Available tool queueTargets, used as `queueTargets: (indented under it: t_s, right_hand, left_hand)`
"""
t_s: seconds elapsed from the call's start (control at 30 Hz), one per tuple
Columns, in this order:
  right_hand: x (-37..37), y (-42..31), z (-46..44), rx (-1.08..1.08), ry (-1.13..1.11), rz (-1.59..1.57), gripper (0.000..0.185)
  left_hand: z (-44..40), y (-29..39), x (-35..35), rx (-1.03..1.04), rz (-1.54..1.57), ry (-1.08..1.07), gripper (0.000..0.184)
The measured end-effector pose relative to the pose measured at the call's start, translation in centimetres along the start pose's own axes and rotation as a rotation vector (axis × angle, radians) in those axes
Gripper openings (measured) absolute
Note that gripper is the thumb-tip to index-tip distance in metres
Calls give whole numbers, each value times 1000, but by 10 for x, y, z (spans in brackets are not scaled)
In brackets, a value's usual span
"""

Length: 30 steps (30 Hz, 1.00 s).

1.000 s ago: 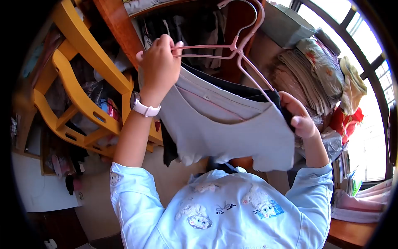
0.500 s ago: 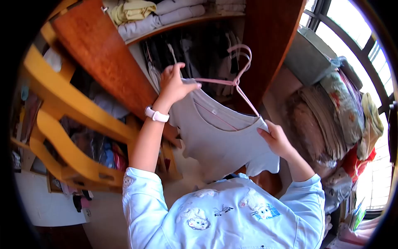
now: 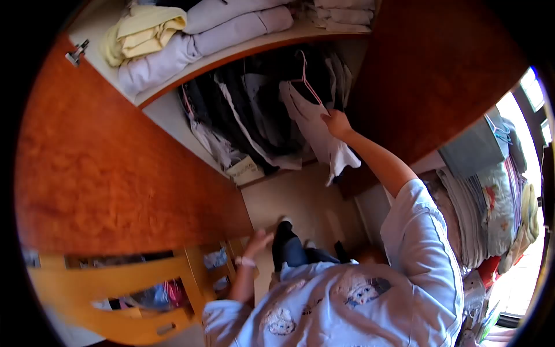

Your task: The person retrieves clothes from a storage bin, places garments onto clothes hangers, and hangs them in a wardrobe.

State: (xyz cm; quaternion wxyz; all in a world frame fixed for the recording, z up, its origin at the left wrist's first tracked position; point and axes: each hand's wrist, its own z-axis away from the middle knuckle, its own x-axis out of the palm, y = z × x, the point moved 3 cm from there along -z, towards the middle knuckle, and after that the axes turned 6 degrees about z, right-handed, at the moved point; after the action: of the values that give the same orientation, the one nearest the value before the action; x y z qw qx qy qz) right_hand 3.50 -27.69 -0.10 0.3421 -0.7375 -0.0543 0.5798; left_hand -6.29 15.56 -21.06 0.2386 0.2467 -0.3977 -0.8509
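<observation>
In the head view my right hand [image 3: 337, 125] is stretched into the wardrobe, its fingers closed on the shoulder of a light grey T-shirt [image 3: 315, 124]. The T-shirt hangs from a pink clothes hanger [image 3: 309, 87], whose hook points up under the shelf among the hanging clothes. The hook's contact with a rail cannot be made out. Down by my left side, near my legs, my left hand [image 3: 258, 242] is slightly blurred, with its fingers loosely apart and nothing visible in them.
Dark and pale garments [image 3: 254, 110] hang below a shelf [image 3: 231, 62] holding folded yellow cloth [image 3: 153, 32] and pale rolls. Wooden doors flank the opening, the left door [image 3: 115, 168] and the right door [image 3: 439, 63]. Stacked bedding [image 3: 468, 214] and a grey box [image 3: 477, 147] stand by the window.
My left hand has let go of the T-shirt and dropped to my side. My right hand has carried the T-shirt and hanger forward into the wardrobe. The view has moved closer to it.
</observation>
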Motion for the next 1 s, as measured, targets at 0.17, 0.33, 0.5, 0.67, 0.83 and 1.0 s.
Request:
queueTargets:
  t_s: [0.17, 0.33, 0.5, 0.67, 0.83, 1.0]
  right_hand:
    - [21, 18, -142, -56, 144, -8, 31]
    - [43, 34, -246, 91, 160, 119, 41]
    - [80, 72, -254, 186, 129, 112, 43]
    - [69, 87, -276, 407, 183, 151, 44]
    - [66, 89, -258, 338, 271, 64, 47]
    - [74, 70, -233, 248, 447, -14, 39]
  left_hand:
    - [-4, -139, 0, -283, 198, 66, 24]
    - [27, -208, 8, -716, 466, 270, 20]
    - [48, -201, -11, -969, 593, 89, 18]
    - [12, -167, -53, -735, 426, 121, 15]
    - [-38, -167, -77, -477, 533, 266, 20]
    - [-61, -128, -74, -587, 456, 95, 26]
